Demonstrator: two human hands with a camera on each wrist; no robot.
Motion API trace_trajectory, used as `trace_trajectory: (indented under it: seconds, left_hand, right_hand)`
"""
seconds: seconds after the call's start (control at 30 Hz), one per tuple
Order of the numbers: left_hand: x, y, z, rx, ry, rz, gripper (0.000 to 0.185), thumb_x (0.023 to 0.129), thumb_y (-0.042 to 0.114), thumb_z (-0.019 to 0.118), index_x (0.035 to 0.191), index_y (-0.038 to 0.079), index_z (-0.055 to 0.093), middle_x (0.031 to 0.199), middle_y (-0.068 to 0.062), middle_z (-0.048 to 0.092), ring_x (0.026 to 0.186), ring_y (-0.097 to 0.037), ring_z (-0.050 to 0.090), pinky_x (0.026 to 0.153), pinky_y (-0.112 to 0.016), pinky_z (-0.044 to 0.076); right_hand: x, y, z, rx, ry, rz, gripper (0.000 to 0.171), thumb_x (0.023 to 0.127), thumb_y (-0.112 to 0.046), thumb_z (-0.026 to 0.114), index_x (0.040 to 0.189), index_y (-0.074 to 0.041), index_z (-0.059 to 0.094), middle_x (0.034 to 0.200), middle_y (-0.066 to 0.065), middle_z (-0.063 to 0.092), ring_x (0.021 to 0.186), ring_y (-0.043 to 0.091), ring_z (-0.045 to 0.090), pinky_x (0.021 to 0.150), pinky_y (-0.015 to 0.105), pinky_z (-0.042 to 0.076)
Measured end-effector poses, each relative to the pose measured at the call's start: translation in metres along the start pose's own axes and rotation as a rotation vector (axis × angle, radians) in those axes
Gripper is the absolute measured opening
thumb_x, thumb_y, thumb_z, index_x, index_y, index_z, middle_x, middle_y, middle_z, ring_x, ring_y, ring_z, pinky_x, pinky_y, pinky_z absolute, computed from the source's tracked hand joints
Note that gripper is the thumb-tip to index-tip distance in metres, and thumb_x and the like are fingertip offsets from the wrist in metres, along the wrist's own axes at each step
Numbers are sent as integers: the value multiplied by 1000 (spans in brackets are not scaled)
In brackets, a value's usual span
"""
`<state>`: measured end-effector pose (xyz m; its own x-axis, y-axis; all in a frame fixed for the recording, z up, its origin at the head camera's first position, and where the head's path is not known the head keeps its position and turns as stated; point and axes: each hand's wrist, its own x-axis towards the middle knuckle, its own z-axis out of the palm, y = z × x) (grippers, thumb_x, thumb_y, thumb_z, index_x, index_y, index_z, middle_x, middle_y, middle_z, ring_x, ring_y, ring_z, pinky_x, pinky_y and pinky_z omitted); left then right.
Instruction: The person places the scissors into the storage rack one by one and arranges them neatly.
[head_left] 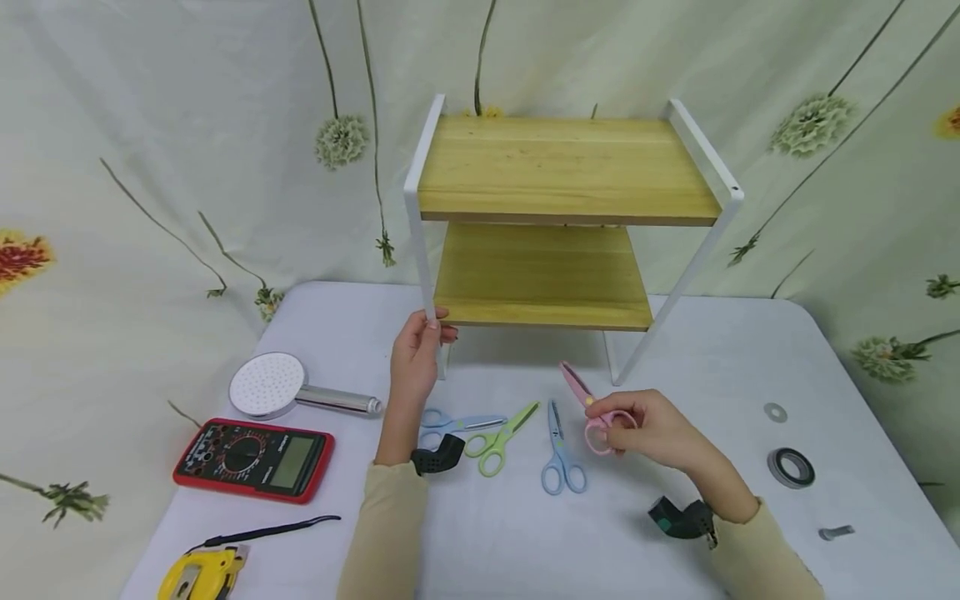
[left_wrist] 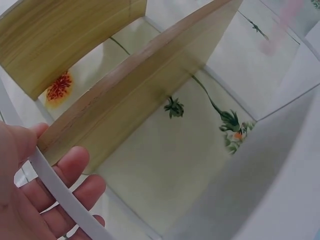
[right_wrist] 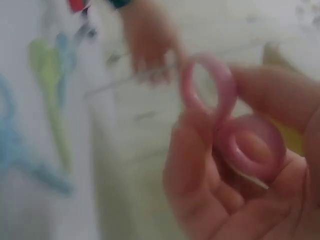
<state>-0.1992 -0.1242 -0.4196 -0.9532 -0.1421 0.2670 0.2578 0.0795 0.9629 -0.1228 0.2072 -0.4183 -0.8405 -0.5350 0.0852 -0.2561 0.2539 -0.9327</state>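
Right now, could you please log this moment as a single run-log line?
left hand: grips shelf leg | right hand: holds pink scissors | green scissors, blue scissors: on table

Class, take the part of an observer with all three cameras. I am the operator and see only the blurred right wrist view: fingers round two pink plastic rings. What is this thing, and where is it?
Observer: They are the handles of small pink plastic scissors, held by the right hand above the white table, blades pointing toward the shelf.
Operator: Which shelf?
Observer: A two-tier wooden shelf with a white metal frame, standing at the back of the table.
Operator: And the other hand?
Observer: The left hand grips the frame's front left leg, thumb and fingers curled round it.
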Motion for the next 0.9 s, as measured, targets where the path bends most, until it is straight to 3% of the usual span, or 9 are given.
trace_trajectory:
  seconds: [0.1,0.23,0.4,0.5,0.63,0.7,0.9]
  left_hand:
    - [1,2,-1,4,3,11,25,107,7,44,119,-8,61,92,-21,70,81,0,65,86,-19,52]
    - [1,3,-3,5,1,7,25,108,8,44,120,-6,61,91,-16,70,82,0,65,86,-19,52]
    - [2,3,-4,-11,1,9,25,108,8,44,120,-7,60,88,-6,70,82,-1,66,86,-19,52]
    - [1,2,-5,-20,3,7,25,108,8,44,120,-7,60,87,-2,69,82,-1,65,86,-19,52]
    - [0,-1,-5,-20,10,-1,25,108,8,44,120,-6,60,85,3,68,82,-2,65,87,-20,52]
    - [0,-3,-5,-19,9,-8,24,108,7,43,120,-5,60,85,4,68,83,-3,65,87,-19,52]
    - [0,-3,-1,-22,-3,-15,24,107,6,44,120,-5,61,85,4,67,83,-4,65,85,-19,53]
  right_hand:
    - [11,-30,-7,45,-84,-200,35,84,13,70,118,13,65,95,-12,65,78,6,56,62,20,52]
    - [28,-74,-17,8,-153,-301,46,81,11,76,126,7,64,112,-13,67,92,7,59,77,21,55]
    - [57,-138,-25,-106,-125,-448,46,80,5,80,124,5,67,102,-9,68,79,12,52,64,26,44]
    - [81,-175,-28,-163,-68,-504,45,81,3,80,124,6,67,100,-1,70,79,15,53,64,25,45]
    - [123,-214,-29,-301,48,-384,47,84,-3,80,128,3,67,104,12,71,82,19,56,67,20,50]
    - [148,-225,-30,-401,80,-308,48,87,-11,80,132,-1,66,107,12,70,82,19,56,68,19,49]
    - [208,-231,-36,-626,111,-190,47,93,-28,74,133,-5,66,116,10,70,90,17,56,81,24,46]
